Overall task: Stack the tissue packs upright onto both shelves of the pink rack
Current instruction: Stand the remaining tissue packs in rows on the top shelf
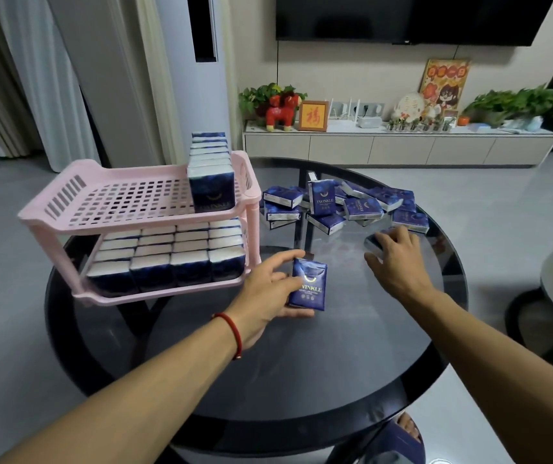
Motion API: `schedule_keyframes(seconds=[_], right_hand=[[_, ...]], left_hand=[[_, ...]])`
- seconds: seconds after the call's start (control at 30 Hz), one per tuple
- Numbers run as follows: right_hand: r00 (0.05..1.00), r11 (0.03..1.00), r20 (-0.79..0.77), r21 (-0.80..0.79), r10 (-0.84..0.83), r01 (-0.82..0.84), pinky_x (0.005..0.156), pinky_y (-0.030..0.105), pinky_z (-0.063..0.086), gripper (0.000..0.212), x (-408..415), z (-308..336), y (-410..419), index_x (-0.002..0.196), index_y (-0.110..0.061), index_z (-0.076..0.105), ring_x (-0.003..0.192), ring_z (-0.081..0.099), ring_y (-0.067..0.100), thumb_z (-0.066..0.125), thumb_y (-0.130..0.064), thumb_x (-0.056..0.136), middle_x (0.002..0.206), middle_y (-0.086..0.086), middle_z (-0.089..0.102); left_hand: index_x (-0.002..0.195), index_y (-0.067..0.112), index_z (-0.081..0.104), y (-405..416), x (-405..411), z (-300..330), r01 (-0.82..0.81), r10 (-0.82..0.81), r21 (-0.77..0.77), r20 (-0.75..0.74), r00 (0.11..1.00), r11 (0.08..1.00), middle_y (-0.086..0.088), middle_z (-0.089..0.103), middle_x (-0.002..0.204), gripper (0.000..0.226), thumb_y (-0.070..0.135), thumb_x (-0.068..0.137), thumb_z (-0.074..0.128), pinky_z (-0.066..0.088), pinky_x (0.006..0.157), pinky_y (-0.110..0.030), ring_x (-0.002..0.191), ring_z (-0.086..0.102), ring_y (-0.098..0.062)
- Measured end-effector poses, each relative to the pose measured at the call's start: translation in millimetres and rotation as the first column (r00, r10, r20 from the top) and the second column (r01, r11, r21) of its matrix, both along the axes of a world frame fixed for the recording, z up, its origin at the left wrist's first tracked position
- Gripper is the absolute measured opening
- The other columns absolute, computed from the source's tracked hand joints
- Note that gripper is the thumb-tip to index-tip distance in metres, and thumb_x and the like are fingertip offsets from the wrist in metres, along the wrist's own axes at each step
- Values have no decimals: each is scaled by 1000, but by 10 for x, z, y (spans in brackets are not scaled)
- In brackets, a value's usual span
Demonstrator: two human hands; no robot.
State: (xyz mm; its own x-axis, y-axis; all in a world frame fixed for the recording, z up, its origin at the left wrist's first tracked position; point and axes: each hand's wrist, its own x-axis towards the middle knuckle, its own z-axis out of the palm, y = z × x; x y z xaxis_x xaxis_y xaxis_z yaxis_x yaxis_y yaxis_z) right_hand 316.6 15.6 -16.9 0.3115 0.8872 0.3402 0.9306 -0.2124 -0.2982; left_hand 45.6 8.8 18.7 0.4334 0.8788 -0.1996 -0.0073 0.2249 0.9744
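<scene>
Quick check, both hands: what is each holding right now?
Left hand: fingers grip an upright tissue pack.
Right hand: fingers curl over another pack on the table.

There is one view only — a wide-angle camera on the person's head, looking forward and down over a round dark glass table (301, 363). It sits close above the forearms, which reach in from the bottom edge. Straight lines bend near the borders, and beyond the table it takes in the far wall — a low cabinet (402, 149).
</scene>
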Motion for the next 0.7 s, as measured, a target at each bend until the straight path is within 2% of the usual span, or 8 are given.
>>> schedule_keyframes(seconds=[0.13, 0.23, 0.3, 0.37, 0.5, 0.57, 0.63, 0.7], right_hand=[[984, 979, 11, 106, 176, -176, 82, 42, 48, 22, -233, 92, -238, 107, -8, 74, 100, 56, 35, 79, -13, 86, 109, 15, 64], [949, 946, 6, 83, 316, -315, 80, 36, 47, 23, -461, 205, -463, 103, -8, 75, 92, 65, 32, 82, -18, 83, 101, 11, 73], [938, 938, -60, 83, 342, -337, 83, 34, 52, 24, -598, 250, -634, 111, -11, 73, 98, 67, 26, 76, -20, 89, 109, 8, 73], [926, 915, -53, 180, 375, -360, 93, 35, 55, 26, -735, 268, -795, 115, -11, 72, 110, 67, 26, 73, -19, 90, 119, 9, 71], [860, 825, 70, 254, 505, -505, 112, 22, 36, 36, -1015, 292, -931, 121, -10, 69, 131, 55, 19, 72, -24, 88, 133, 6, 66], [807, 779, 40, 235, 589, -581, 114, 13, 31, 38, -1113, 322, -918, 122, -11, 66, 135, 49, 13, 67, -32, 90, 136, 1, 62], [761, 736, 16, 243, 649, -632, 113, 17, 36, 35, -1183, 347, -902, 116, -11, 63, 135, 48, 10, 68, -35, 91, 136, -1, 59], [753, 728, -20, 275, 658, -628, 108, 20, 39, 30, -1228, 376, -891, 111, -12, 59, 131, 49, 8, 72, -29, 90, 137, -1, 55]], left_hand=[[131, 21, 65, 6, -38, 31, -31, 33, -50, 35, 999, 998, -18, 67, 124, 47, -7, 96, 51, 64, 72, -49, 89, 75, -31], [136, 20, 62, -20, -51, 49, -44, 47, -62, 37, 998, 997, -17, 65, 129, 50, -7, 96, 50, 64, 73, -49, 96, 74, -36], [139, 18, 59, -47, -52, 68, -64, 67, -73, 41, 997, 995, -16, 65, 130, 49, -5, 96, 51, 64, 75, -51, 98, 74, -36], [139, 16, 58, -78, -61, 95, -81, 86, -96, 54, 995, 992, -15, 65, 131, 44, -1, 98, 53, 64, 75, -52, 102, 73, -35], [112, 20, 70, -137, -121, 146, -23, 38, -120, 122, 992, 992, -19, 72, 119, 16, 13, 100, 62, 63, 75, -51, 101, 73, -33], [117, 18, 70, -163, -155, 153, 44, -30, -100, 140, 990, 994, -19, 73, 116, 20, 17, 97, 68, 62, 80, -53, 100, 74, -32], [124, 17, 65, -168, -190, 143, 27, -16, -84, 123, 992, 996, -19, 74, 114, 30, 12, 95, 70, 62, 76, -50, 98, 76, -33], [121, 20, 64, -160, -249, 135, -17, 18, -20, 72, 997, 1000, -19, 74, 109, 34, 3, 92, 71, 63, 72, -46, 94, 76, -31]])
